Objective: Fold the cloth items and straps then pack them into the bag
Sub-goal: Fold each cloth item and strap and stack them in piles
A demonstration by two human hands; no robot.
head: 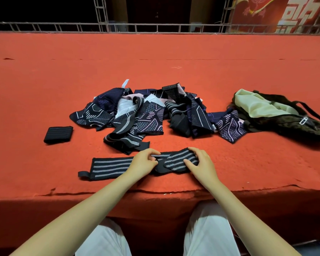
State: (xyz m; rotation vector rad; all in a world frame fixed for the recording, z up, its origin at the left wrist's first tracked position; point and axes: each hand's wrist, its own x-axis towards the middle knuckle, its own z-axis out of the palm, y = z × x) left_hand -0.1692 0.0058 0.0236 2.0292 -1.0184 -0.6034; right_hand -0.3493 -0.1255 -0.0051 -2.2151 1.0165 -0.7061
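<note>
here, near the front edge of the red-covered desk [44, 80], a long black strap [111, 166] with grey stripes lies flat, its small tab end pointing left. both hands work on its right portion: the left hand [143, 161] has its fingers curled and pinches the strap near the middle, while the right hand [201, 163] grips the bunched right end, thumb on the near side and fingers over the far edge. between the two hands the strap is twisted and doubled over itself.

just behind the strap sits a loose pile of cloth items [146, 113], dark navy and black with pale line patterns, with more striped straps tangled through it. well to the left of the pile, apart from everything else, a folded strap [58, 134] rests as a neat black rectangle. to the right of the pile lies the bag [284, 119], dark olive, slumped on its side with its mouth open and a pale lining showing; one patterned cloth touches its near-left edge.

a metal railing [155, 27] runs along the far side of the desk, and white trousers [209, 235] show at the bottom.
</note>
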